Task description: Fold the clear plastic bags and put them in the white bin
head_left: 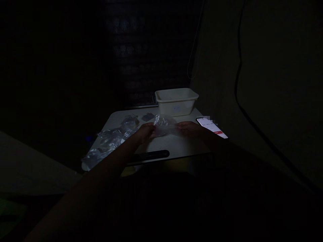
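A clear plastic bag (165, 126) is stretched between my two hands just above the white table. My left hand (146, 131) is closed on its left side, and my right hand (188, 128) grips its right side. Left of them lies a crumpled heap of clear plastic bags (108, 143). A small dark packet (148, 117) rests behind my left hand. Dim light hides the finer detail of my fingers and what, if anything, is in the bag.
A white plastic tub (176, 106) stands at the back of the small white table (156, 148). A lit phone (212, 127) lies at the right edge. Near the front edge is a black-handled object (153, 155), partly behind my left forearm. A dark cable (239, 101) hangs along the right wall.
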Demonstrator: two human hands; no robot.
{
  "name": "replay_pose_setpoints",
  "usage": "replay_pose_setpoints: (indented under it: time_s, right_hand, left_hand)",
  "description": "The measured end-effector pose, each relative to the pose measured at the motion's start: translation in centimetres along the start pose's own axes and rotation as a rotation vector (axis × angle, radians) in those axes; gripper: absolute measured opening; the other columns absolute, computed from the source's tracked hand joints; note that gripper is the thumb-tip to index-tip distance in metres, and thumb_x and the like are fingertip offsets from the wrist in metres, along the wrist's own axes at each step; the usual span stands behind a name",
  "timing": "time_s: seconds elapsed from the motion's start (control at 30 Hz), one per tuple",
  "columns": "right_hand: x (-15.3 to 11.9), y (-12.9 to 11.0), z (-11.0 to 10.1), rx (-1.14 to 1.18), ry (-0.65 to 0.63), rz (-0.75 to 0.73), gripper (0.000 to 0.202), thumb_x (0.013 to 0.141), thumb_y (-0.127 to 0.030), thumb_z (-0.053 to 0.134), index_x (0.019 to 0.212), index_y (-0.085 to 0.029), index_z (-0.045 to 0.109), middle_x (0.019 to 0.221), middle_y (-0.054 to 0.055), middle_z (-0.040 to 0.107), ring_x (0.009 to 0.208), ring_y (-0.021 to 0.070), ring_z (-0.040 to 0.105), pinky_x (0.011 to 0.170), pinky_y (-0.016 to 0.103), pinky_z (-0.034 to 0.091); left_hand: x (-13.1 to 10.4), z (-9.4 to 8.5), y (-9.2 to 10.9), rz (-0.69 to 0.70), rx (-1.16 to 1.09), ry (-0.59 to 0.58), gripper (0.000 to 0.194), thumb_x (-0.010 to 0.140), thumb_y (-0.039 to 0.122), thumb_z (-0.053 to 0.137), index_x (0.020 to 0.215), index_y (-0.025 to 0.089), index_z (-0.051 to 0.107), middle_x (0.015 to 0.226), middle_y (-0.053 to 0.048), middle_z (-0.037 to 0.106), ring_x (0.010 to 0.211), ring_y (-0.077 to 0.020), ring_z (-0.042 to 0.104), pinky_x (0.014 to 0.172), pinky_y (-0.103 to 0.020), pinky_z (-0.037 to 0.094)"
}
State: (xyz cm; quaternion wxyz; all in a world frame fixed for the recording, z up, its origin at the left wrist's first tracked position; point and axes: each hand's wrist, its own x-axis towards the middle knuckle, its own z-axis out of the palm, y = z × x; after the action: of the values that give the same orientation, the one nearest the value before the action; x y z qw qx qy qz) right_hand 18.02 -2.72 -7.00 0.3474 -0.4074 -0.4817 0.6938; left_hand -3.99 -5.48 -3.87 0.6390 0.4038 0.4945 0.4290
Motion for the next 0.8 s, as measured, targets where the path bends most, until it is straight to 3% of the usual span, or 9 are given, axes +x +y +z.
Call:
replay_pose_setpoints:
  time_s: [0.27, 0.5, 0.57, 0.7, 0.8]
  right_hand:
    - [0.7, 0.7, -0.9, -0.091, 0.041, -0.04, 0.015, 0.059, -0.011, 0.056, 0.072, -0.018, 0.061, 0.069, -0.001, 0.063, 0.06, 0.0083, 0.056, 0.055, 0.018, 0.044]
    - [0.4, 0.8, -0.6, -0.053, 0.045, -0.068, 0.015, 0.064, -0.009, 0.05, 0.071, -0.018, 0.059, 0.07, 0.0, 0.062, 0.061, 0.0084, 0.057, 0.059, 0.019, 0.045]
    - [0.3, 0.7, -0.5, -0.113, 0.093, -0.065, 0.019, 0.064, -0.009, 0.049, 0.077, -0.019, 0.058, 0.074, 0.001, 0.062, 0.065, 0.0098, 0.057, 0.061, 0.022, 0.046]
    - [0.3, 0.2, -0.4, -0.284, 0.252, -0.042, 0.028, 0.063, -0.01, 0.05, 0.088, -0.019, 0.055, 0.085, 0.005, 0.061, 0.072, 0.0139, 0.058, 0.063, 0.027, 0.047]
    - [0.4, -0.2, -0.1, -0.478, 0.425, -0.112, 0.024, 0.065, -0.013, 0.046, 0.087, -0.018, 0.056, 0.092, 0.006, 0.059, 0.084, 0.0174, 0.054, 0.07, 0.033, 0.046]
  left_hand:
    - [-0.3, 0.2, 0.2, -0.025, 0.083, 0.027, 0.02, 0.063, -0.001, 0.036, 0.059, 0.013, 0.05, 0.048, 0.002, 0.051, 0.038, -0.0052, 0.047, 0.042, -0.017, 0.04]
    - [-0.1, 0.0, -0.1, -0.037, 0.135, 0.031, 0.017, 0.061, 0.002, 0.034, 0.06, 0.014, 0.046, 0.045, 0.003, 0.045, 0.037, -0.0068, 0.045, 0.042, -0.019, 0.039]
    - [0.2, -0.2, -0.4, 0.021, 0.291, 0.07, 0.013, 0.065, 0.008, 0.036, 0.064, 0.014, 0.047, 0.046, 0.003, 0.045, 0.039, -0.0082, 0.046, 0.045, -0.022, 0.041]
    - [0.8, -0.9, -1.0, 0.303, 0.94, 0.197, 0.016, 0.07, 0.021, 0.039, 0.076, 0.013, 0.051, 0.067, -0.006, 0.058, 0.065, -0.0162, 0.056, 0.062, -0.028, 0.043]
    - [0.9, -0.8, -1.4, 0.5, 1.307, 0.097, 0.029, 0.074, 0.022, 0.034, 0.095, 0.011, 0.05, 0.097, -0.011, 0.056, 0.091, -0.0185, 0.051, 0.078, -0.029, 0.038]
